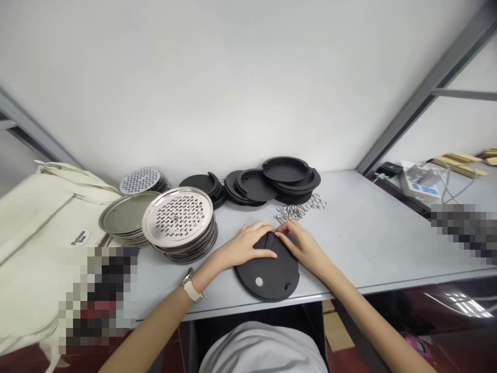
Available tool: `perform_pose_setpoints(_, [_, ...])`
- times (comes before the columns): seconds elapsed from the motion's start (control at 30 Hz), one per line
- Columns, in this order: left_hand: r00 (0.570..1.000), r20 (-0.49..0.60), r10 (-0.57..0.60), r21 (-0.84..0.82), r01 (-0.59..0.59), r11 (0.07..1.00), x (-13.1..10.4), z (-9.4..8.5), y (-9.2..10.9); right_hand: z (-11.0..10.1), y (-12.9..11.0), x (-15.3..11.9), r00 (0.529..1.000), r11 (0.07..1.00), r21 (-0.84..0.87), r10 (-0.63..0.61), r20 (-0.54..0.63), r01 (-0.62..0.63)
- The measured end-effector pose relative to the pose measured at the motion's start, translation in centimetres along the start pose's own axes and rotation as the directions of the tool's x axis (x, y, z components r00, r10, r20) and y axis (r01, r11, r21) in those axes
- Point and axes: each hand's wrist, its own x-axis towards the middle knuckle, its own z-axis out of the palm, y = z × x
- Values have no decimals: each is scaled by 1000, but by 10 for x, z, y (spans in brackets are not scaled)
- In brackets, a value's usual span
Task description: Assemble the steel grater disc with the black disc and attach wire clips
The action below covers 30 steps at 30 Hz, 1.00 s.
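A flat black round plate (267,280) lies near the table's front edge, with a pale round dot, a small black knob and a black raised piece (270,239) at its far side. My left hand (248,243) grips the plate's far left part, its thumb lying across the surface and its fingers at the far rim. At that rim, the fingers of my right hand (301,243) pinch a small metal piece, mostly hidden by the fingertips. Just beyond my hands lies a pile of wire hooks (290,213).
Perforated metal discs (178,217) are stacked at the left, beside plain metal discs (126,215). Black round trays (256,185) lie along the wall. A cream bag (46,207) takes up the left end. Past a grey frame post (407,109) stands a white box (421,181).
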Motion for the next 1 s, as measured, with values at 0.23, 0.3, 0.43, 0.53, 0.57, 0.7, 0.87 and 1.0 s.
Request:
perform_pose_setpoints(0.23, [1000,-10,-17,-45,17,999,1,0,-1,0,0,-1,1000,1000,-13,15,0,-15])
perform_pose_setpoints(0.3, [1000,-21,8,-64,-9,998,2,0,1,0,0,-1,1000,1000,-3,23,-7,-23])
perform_pose_setpoints(0.43, [999,-25,39,-53,-40,998,1,-1,3,0,-1,-1,999,999,5,32,4,-32])
perform_pose_setpoints(0.53, [999,-28,30,-41,-31,999,1,0,3,0,-1,0,1000,1000,-5,26,-2,-26])
perform_pose_setpoints(0.57, [999,-23,27,-36,-28,999,1,0,4,0,-1,0,1000,1000,-10,23,-5,-23])
perform_pose_setpoints(0.7, [1000,5,-1,34,1,999,-1,2,5,1,-1,-1,1000,999,-31,11,-11,-11])
perform_pose_setpoints(0.87, [998,-37,-58,190,64,980,-4,-1,6,0,-1,-1,1000,999,-46,12,-13,-13])
perform_pose_setpoints(1.0, [993,-114,-16,277,47,960,-9,4,29,1,0,-2,999,998,-44,34,-1,-34])
